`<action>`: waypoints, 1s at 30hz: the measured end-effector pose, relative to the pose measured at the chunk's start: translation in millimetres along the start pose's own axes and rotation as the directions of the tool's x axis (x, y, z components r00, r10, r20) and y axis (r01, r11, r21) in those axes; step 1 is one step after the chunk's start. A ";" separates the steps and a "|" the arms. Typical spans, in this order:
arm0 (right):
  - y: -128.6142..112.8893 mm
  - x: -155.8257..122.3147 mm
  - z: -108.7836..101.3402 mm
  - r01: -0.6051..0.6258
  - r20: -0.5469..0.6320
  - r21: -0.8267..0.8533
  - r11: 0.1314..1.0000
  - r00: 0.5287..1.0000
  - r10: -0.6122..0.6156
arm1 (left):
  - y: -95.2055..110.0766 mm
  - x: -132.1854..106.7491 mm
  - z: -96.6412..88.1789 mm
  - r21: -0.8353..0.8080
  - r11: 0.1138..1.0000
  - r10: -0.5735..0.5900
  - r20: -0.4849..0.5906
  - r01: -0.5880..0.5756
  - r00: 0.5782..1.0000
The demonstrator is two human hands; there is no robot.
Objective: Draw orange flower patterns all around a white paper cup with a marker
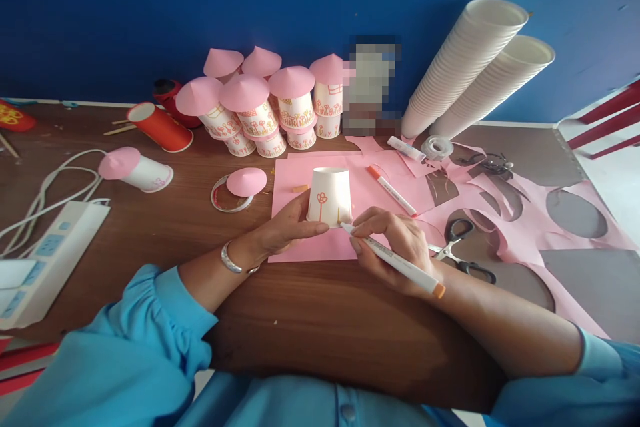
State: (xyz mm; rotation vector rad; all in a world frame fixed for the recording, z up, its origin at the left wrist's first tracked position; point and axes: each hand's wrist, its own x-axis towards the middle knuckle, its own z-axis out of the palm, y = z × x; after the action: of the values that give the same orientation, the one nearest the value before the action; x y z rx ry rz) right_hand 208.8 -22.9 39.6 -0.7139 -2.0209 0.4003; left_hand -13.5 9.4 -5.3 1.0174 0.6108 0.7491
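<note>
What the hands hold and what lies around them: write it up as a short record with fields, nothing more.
Left hand: holds the paper cup, wider end down
Right hand: holds the white marker, tip at the cup's lower part
Drawn on cup: a flower on a stem, plus a short yellowish line
Under the hands: pink sheet on the table
Right side: scissors, pink scraps
Behind: cups with pink cone roofs, two tall cup stacks

No readable text: print on held marker [404, 266] too small; red object's [19, 119] yellow marks unclear.
</note>
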 end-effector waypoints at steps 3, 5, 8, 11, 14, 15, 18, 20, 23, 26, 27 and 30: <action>-1.3 0.6 -0.9 0.001 0.012 0.024 1.000 1.000 -0.002 | -1.3 0.4 -1.1 0.003 1.000 0.009 0.023 -0.009 1.000; -1.6 0.0 -2.2 -0.011 0.010 0.037 0.999 1.000 0.011 | -2.3 0.4 -2.4 0.002 1.000 0.015 0.029 -0.015 0.999; 0.7 -3.2 -4.0 0.009 -0.024 0.068 0.998 1.000 -0.007 | -2.9 0.1 -3.4 -0.016 1.000 0.015 0.001 -0.015 1.000; 7.4 -7.0 -2.7 0.011 -0.117 0.079 0.997 0.993 -0.002 | -0.4 -0.5 -1.4 -0.063 0.997 0.036 0.029 -0.034 0.999; 16.6 -7.7 2.7 -0.034 -0.137 0.057 0.998 0.990 0.042 | 4.1 -1.4 1.8 -0.094 0.995 0.043 0.078 -0.036 0.996; 19.6 -7.2 4.8 -0.030 -0.129 0.041 0.999 0.991 0.035 | 5.5 -1.7 2.4 -0.090 0.996 0.037 0.087 -0.029 0.996; 26.1 -4.8 9.9 -0.025 -0.078 0.005 1.000 0.997 0.026 | 7.9 -2.6 1.9 -0.071 0.997 0.013 0.116 -0.005 0.993; 28.3 -3.7 11.3 -0.031 -0.041 -0.003 1.000 0.999 0.031 | 7.9 -2.6 0.6 -0.055 0.998 0.001 0.142 0.007 0.990; 29.4 -4.0 11.1 -0.022 -0.047 -0.044 0.999 0.999 0.020 | 6.9 -1.1 1.6 -0.002 1.000 0.016 0.124 -0.016 0.992; 29.6 -7.1 10.4 -0.009 -0.049 -0.157 0.988 0.999 0.002 | 6.2 1.2 9.8 0.110 0.985 0.130 0.010 -0.130 0.992; 29.4 -8.6 10.3 -0.004 -0.033 -0.191 0.982 0.999 -0.002 | 6.1 1.8 13.7 0.170 0.975 0.148 -0.033 -0.141 0.988; 28.0 -13.3 10.3 0.018 0.026 -0.236 0.972 1.000 -0.012 | 5.6 2.3 24.3 0.296 0.951 0.132 -0.128 -0.089 0.983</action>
State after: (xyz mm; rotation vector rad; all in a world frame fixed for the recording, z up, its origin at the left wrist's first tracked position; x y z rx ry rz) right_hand 214.5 -9.4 10.4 -0.8411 -2.1179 0.1607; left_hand 4.7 0.4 9.3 1.2818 0.8121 0.8548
